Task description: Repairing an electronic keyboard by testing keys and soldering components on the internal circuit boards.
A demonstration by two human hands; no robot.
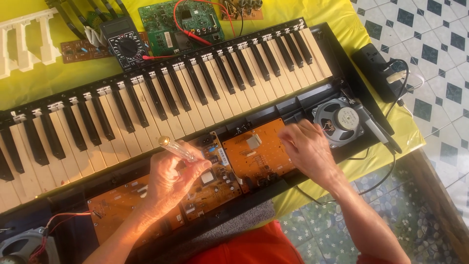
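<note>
Left hand (168, 178) grips a clear-handled screwdriver (180, 149) over the orange circuit board (254, 156); right hand (307, 149), fingers curled, rests just beside it. A slipping tip could scratch components directly beneath the hand.

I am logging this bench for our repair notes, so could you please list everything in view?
Opened electronic keyboard with black and cream keys: one, across the yellow cloth.
Orange circuit boards: several, inside the keyboard's open case.
Round grey speaker: one, right end of the case; another partly visible bottom left.
Black dial multimeter: one, top, with red leads.
Green circuit board: one, top centre.
White plastic key set: one, top left.
Black power adapter: one, right edge.
Clear-handled screwdriver: one, in the left hand.
Right hand: fingers over the orange board.
</note>
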